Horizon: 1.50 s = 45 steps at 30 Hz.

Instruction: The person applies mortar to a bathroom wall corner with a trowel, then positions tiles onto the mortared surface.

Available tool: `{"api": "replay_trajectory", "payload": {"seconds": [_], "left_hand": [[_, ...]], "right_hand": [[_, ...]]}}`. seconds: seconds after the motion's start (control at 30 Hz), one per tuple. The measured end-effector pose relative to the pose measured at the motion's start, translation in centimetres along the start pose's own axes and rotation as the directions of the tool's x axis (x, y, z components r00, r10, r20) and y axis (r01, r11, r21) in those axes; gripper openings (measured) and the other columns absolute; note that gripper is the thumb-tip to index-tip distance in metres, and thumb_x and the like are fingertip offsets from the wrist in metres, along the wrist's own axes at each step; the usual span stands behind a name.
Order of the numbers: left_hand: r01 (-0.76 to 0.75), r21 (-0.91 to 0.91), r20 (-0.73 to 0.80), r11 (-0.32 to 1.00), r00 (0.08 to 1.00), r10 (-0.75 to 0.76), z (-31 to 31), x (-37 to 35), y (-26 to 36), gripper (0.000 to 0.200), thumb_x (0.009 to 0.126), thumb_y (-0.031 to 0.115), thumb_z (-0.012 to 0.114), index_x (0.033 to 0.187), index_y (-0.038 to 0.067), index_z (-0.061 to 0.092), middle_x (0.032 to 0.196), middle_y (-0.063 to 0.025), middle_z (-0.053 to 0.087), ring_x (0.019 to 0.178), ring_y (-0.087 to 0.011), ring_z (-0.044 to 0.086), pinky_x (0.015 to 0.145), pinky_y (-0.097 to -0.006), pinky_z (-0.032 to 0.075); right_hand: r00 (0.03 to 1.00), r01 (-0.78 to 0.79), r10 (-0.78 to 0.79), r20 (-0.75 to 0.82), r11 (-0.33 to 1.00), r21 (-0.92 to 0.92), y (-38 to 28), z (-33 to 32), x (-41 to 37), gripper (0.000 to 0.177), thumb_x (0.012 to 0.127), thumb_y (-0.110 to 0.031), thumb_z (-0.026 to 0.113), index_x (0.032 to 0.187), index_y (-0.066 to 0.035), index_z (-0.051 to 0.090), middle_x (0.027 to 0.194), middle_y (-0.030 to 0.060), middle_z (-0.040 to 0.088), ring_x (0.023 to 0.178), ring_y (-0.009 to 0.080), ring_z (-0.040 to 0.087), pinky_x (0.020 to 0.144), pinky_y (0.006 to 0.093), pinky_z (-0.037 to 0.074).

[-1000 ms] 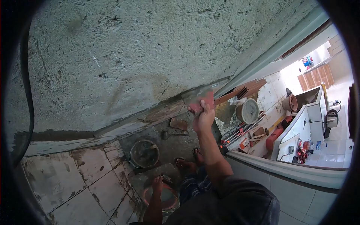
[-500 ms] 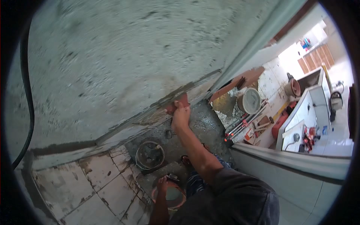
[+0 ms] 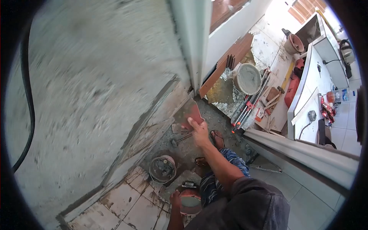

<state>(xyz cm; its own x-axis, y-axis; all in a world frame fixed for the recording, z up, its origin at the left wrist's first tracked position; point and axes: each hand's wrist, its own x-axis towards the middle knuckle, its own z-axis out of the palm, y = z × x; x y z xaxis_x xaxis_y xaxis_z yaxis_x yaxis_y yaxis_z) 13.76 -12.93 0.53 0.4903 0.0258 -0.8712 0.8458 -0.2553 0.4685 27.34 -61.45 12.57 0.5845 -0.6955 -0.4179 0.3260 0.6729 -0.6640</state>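
My right hand (image 3: 200, 132) grips a flat red spreader (image 3: 190, 115), thumb on its face and fingers behind. The spreader's far edge is close to the bare strip (image 3: 159, 115) along the foot of the rough grey wall (image 3: 88, 96). Low in view, my left hand (image 3: 175, 199) is closed at the rim of a reddish bucket (image 3: 191, 212) with pale, cloudy water in it. A second bucket (image 3: 163, 168) with dark lumpy contents and a wire handle stands just beyond. A small hammer-like tool (image 3: 176, 142) lies on the grey floor near the wall.
My sandalled feet (image 3: 217, 138) stand on the rough floor. Past the doorway are a bucket of grey mix (image 3: 248, 79), long rods (image 3: 249, 107), a hammer (image 3: 281, 90) and a red case (image 3: 293, 90). Stained tiles (image 3: 119, 199) lie at lower left. A black cable (image 3: 26, 84) hangs on the left.
My view has swung right, showing more of the doorway. My right hand has moved along the wall foot toward the door frame, the spreader now turned with its face visible. My left hand stays at the bucket.
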Motion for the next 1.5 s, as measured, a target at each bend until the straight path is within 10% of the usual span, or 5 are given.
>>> {"api": "replay_trajectory", "payload": {"seconds": [0.37, 0.6, 0.73, 0.93, 1.5], "left_hand": [[0.017, 0.35, 0.09, 0.937, 0.995, -0.052, 24.7, -2.9, 13.6, 0.037, 0.092, 0.032, 0.066, 0.117, 0.005, 0.059, 0.102, -0.0038, 0.062, 0.086, -0.0104, 0.058, 0.068, -0.0263, 0.047], [-0.66, 0.503, 0.336, 0.558, 0.744, 0.577, 34.2, -11.5, 31.4, 0.035, 0.089, 0.007, 0.061, 0.124, 0.002, 0.055, 0.113, -0.008, 0.061, 0.104, -0.0172, 0.059, 0.093, -0.0328, 0.047], [-0.833, 0.551, 0.198, 0.051, 0.19, 0.962, 31.8, -17.7, 42.1, 0.042, 0.084, 0.004, 0.056, 0.125, -0.005, 0.051, 0.115, -0.0175, 0.061, 0.105, -0.027, 0.061, 0.096, -0.0391, 0.048], [0.081, 0.687, 0.546, -0.722, -0.714, 0.44, 28.8, -28.9, 58.2, 0.067, 0.089, 0.035, 0.069, 0.132, -0.01, 0.045, 0.133, -0.0254, 0.048, 0.121, -0.04, 0.051, 0.099, -0.053, 0.042], [0.194, 0.512, 0.658, -0.837, -0.716, 0.236, 32.6, -23.5, 62.6, 0.067, 0.09, 0.034, 0.068, 0.134, -0.01, 0.042, 0.142, -0.0265, 0.037, 0.13, -0.0403, 0.041, 0.104, -0.0538, 0.037]], "right_hand": [[0.893, 0.451, -0.384, 0.237, 0.763, -0.463, -5.1, -4.7, 12.3, 0.038, 0.091, -0.005, 0.055, 0.129, -0.002, 0.057, 0.118, 0.0145, 0.059, 0.108, 0.026, 0.057, 0.094, 0.0307, 0.043], [0.757, 0.611, -0.593, 0.276, 0.491, -0.621, -2.2, -1.0, 13.7, 0.05, 0.08, 0.01, 0.057, 0.129, -0.004, 0.058, 0.12, 0.0172, 0.059, 0.113, 0.0328, 0.057, 0.095, 0.0357, 0.045], [0.834, 0.548, -0.457, 0.309, 0.62, -0.561, -1.4, -4.6, 13.6, 0.054, 0.079, 0.012, 0.052, 0.13, -0.005, 0.058, 0.127, 0.0176, 0.056, 0.12, 0.0335, 0.054, 0.099, 0.0352, 0.044], [0.967, 0.253, -0.239, 0.085, 0.881, -0.399, 0.3, -8.4, 16.6, 0.051, 0.084, 0.013, 0.045, 0.13, -0.003, 0.059, 0.127, 0.0134, 0.058, 0.117, 0.0246, 0.057, 0.098, 0.0311, 0.043], [0.811, 0.377, -0.286, 0.511, 0.922, -0.083, -11.5, -2.9, 12.5, 0.043, 0.084, 0.009, 0.055, 0.124, -0.005, 0.064, 0.124, 0.0157, 0.062, 0.118, 0.032, 0.058, 0.101, 0.038, 0.045]]}}
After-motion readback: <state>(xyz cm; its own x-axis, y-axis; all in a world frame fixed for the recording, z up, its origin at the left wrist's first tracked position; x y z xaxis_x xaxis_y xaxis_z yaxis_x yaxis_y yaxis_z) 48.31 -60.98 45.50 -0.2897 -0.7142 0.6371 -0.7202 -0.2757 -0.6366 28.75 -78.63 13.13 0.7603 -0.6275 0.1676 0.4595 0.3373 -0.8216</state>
